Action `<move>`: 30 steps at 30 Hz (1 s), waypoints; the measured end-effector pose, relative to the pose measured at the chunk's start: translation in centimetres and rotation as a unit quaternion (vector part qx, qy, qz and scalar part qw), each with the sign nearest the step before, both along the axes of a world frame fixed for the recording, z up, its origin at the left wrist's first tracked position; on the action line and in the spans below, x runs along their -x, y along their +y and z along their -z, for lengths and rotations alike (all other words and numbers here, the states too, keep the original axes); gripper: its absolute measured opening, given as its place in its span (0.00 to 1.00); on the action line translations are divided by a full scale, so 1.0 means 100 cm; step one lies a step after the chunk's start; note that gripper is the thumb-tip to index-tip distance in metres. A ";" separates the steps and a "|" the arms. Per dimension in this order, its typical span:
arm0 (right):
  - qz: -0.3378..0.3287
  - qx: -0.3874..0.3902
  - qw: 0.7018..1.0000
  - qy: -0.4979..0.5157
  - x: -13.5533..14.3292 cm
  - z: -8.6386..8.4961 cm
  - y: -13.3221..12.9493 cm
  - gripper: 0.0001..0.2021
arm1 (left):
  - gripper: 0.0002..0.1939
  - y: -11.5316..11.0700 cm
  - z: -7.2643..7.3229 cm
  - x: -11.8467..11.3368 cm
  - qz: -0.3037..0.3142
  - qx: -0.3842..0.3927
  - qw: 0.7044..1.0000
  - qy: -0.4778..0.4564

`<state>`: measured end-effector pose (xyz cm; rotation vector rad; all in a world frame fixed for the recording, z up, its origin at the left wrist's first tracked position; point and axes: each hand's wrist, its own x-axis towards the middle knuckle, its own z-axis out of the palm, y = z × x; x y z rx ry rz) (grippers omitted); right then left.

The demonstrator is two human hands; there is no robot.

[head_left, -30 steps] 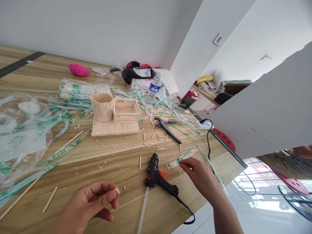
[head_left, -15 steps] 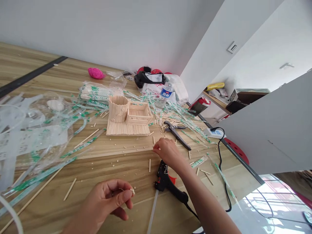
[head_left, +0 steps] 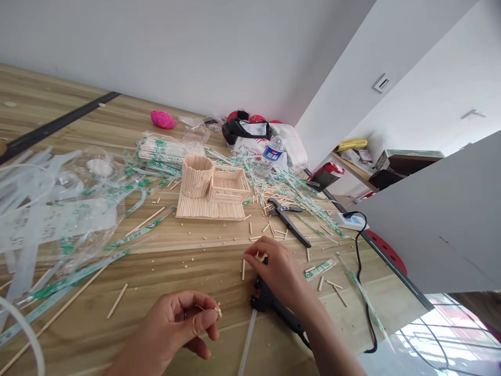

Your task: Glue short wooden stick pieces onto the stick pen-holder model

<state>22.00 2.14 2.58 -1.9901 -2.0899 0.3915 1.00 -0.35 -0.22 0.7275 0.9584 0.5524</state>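
Note:
My left hand [head_left: 182,326] is closed in a pinch at the front, with small pale wooden pieces [head_left: 218,312] showing at the thumb and forefinger tips. Above the black hot glue gun [head_left: 260,297], my right hand [head_left: 276,263] has its fingers curled together; I cannot make out anything between them. A short wooden stick [head_left: 243,270] lies on the table just beneath its fingertips. From the back of the gun a clear glue stick [head_left: 247,342] sticks out. Farther back stands a stick-built model, with a round cup [head_left: 197,177] and a square railed box [head_left: 229,185] on a slatted base [head_left: 209,210].
Black-handled cutters [head_left: 291,224] lie right of the model, by loose cut sticks [head_left: 274,196]. Plastic wrappers [head_left: 78,224] cover the left side. A water bottle [head_left: 272,154], pink yarn [head_left: 163,119] and a power strip [head_left: 349,221] with a black cord stand farther off.
My right hand has drawn back toward me from near the cutters and now covers part of the glue gun. Several short sticks show where it was. My left hand keeps its pinch.

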 end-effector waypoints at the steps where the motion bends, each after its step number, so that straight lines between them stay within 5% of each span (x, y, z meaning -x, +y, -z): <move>1: -0.002 -0.006 0.996 0.089 0.005 -0.003 -0.012 0.06 | 0.16 -0.001 0.000 0.000 -0.004 -0.001 1.000 -0.002; 4: 0.010 -0.023 0.960 0.280 0.022 -0.004 -0.046 0.05 | 0.15 -0.003 0.000 -0.001 -0.010 -0.002 1.000 -0.004; 9: 0.053 -0.037 0.919 0.390 0.039 0.005 -0.069 0.05 | 0.14 -0.003 -0.004 -0.001 -0.006 -0.006 1.000 0.005; 15: 0.049 0.009 0.898 0.437 0.041 0.004 -0.070 0.06 | 0.10 -0.002 -0.008 0.000 -0.013 -0.029 0.999 -0.004; 30: 0.058 0.017 0.902 0.427 0.044 0.006 -0.069 0.06 | 0.08 -0.006 -0.010 0.002 0.004 -0.073 0.997 -0.001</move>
